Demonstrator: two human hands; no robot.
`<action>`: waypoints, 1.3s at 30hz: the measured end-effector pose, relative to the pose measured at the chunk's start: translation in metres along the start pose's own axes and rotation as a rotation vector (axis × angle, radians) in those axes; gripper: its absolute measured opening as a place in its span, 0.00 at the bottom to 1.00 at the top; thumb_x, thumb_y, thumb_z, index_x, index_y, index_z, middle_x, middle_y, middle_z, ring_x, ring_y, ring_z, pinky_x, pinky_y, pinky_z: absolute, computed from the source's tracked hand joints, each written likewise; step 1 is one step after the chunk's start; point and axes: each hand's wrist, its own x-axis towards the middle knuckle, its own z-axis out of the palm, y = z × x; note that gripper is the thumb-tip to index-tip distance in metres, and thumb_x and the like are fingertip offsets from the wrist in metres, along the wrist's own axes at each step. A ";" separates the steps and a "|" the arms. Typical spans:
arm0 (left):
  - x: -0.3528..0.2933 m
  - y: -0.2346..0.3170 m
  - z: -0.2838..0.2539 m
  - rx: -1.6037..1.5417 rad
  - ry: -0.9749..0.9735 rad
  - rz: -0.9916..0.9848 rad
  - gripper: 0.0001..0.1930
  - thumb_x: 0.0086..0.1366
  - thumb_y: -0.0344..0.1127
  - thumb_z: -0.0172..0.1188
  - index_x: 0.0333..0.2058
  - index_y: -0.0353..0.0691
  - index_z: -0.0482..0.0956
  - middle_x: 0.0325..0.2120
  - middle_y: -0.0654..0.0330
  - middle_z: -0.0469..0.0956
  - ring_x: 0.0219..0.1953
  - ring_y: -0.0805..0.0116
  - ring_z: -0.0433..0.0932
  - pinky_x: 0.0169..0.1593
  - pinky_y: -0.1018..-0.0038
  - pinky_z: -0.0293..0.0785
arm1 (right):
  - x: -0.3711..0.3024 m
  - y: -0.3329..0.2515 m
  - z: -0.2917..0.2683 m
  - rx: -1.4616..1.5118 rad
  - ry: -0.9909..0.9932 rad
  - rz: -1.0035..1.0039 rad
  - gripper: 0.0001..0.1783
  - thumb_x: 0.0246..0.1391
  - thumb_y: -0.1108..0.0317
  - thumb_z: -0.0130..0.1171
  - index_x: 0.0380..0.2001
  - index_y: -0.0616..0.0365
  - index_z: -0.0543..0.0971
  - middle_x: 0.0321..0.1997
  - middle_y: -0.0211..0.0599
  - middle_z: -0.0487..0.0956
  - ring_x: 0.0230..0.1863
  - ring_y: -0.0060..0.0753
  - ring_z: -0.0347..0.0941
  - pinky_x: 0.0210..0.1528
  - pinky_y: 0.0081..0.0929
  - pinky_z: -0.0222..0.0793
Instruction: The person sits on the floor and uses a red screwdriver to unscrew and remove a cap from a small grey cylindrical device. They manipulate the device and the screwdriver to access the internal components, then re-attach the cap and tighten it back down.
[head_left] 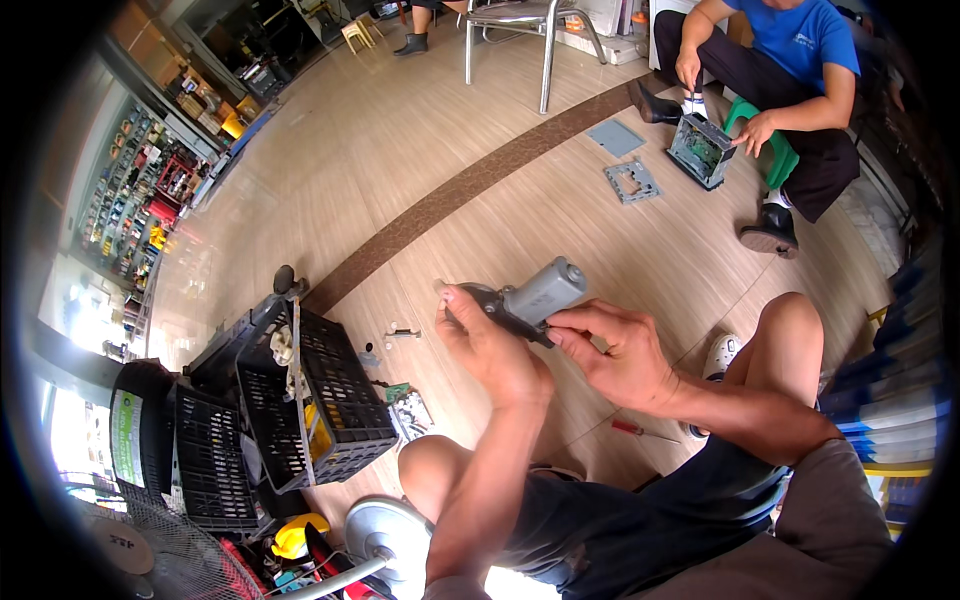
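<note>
A gear motor [545,291] with a grey cylindrical housing and a dark, flatter base is held up in front of me, tilted toward the upper right. My left hand [492,350] is closed around the base from the left, its thumb along the near side. On the other side, my right hand [622,352] pinches the lower right edge of the base between thumb and fingers. Part of the base is hidden by my hands. A screwdriver [640,431] with a red handle lies on the floor below my right forearm.
Black plastic crates [345,400] stand at left, near a fan [150,550]. Small metal parts [403,332] lie beside them. At upper right, a co-worker [800,60] handles an opened metal box [702,152]. Grey plates [632,181] lie nearby. A metal chair [515,15] stands at the back.
</note>
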 end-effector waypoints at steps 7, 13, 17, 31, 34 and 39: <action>0.003 -0.007 -0.002 0.022 -0.008 0.003 0.23 0.75 0.55 0.49 0.51 0.39 0.62 0.39 0.60 0.70 0.39 0.70 0.73 0.43 0.71 0.73 | 0.000 -0.002 -0.005 0.108 -0.088 0.200 0.08 0.55 0.74 0.64 0.38 0.60 0.84 0.37 0.43 0.85 0.37 0.39 0.83 0.37 0.29 0.76; 0.006 -0.016 -0.001 -0.007 0.030 0.094 0.20 0.71 0.58 0.55 0.39 0.46 0.66 0.26 0.67 0.72 0.25 0.78 0.72 0.24 0.80 0.65 | 0.000 -0.001 -0.006 0.108 -0.071 0.251 0.07 0.55 0.72 0.65 0.38 0.61 0.84 0.36 0.46 0.85 0.35 0.38 0.84 0.36 0.30 0.76; 0.003 -0.015 0.001 0.021 0.039 0.081 0.20 0.71 0.57 0.55 0.40 0.46 0.66 0.28 0.66 0.72 0.27 0.78 0.72 0.26 0.79 0.66 | 0.001 0.003 -0.008 0.108 -0.100 0.252 0.07 0.55 0.71 0.65 0.37 0.62 0.84 0.33 0.48 0.84 0.31 0.38 0.83 0.34 0.30 0.76; 0.000 -0.012 -0.002 -0.025 0.021 0.085 0.20 0.71 0.56 0.56 0.39 0.45 0.66 0.28 0.67 0.70 0.29 0.76 0.72 0.31 0.77 0.70 | -0.001 0.007 -0.004 0.130 -0.114 0.168 0.08 0.56 0.69 0.66 0.37 0.61 0.83 0.30 0.48 0.82 0.28 0.37 0.82 0.31 0.30 0.75; -0.001 -0.010 -0.002 -0.032 0.021 0.075 0.20 0.71 0.56 0.56 0.39 0.45 0.67 0.28 0.67 0.70 0.29 0.76 0.71 0.32 0.76 0.70 | -0.002 0.011 -0.001 0.120 -0.107 0.150 0.08 0.56 0.68 0.67 0.35 0.61 0.83 0.28 0.47 0.81 0.26 0.37 0.80 0.29 0.31 0.73; 0.000 -0.010 -0.004 -0.089 0.004 0.009 0.21 0.70 0.58 0.57 0.40 0.45 0.68 0.29 0.66 0.70 0.31 0.74 0.72 0.36 0.74 0.72 | -0.001 0.008 0.000 0.103 -0.092 0.117 0.09 0.55 0.66 0.68 0.33 0.62 0.82 0.28 0.46 0.80 0.26 0.38 0.79 0.29 0.30 0.73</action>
